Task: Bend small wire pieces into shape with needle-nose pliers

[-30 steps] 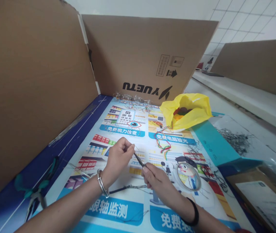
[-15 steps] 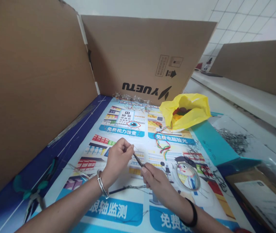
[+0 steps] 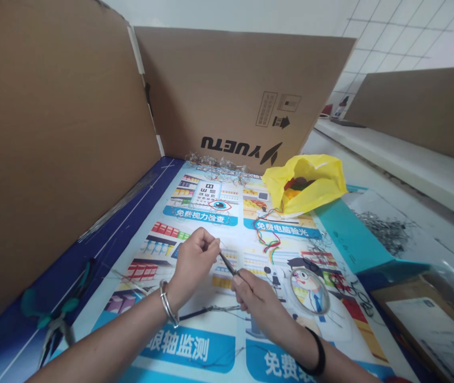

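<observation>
My left hand [image 3: 198,255], with a silver bangle on the wrist, is closed in a pinch above the printed sheet. A thin wire seems to stick out at its fingertips, but what lies between them is too small to make out. My right hand [image 3: 257,295], with a black band on the wrist, grips a slim dark tool like tweezers [image 3: 227,263]. The tool's tip points up and left, close to the left fingertips. Below the hands lies a dark rod with thin wires [image 3: 199,312] on the sheet.
Cardboard panels [image 3: 227,90] stand at the left and back. A yellow bag [image 3: 322,183] with coloured cords lies at the back right. Green-handled pliers [image 3: 57,319] are at the left. Wire loops [image 3: 354,290], a wire heap [image 3: 384,231] and a brown box [image 3: 430,314] lie right.
</observation>
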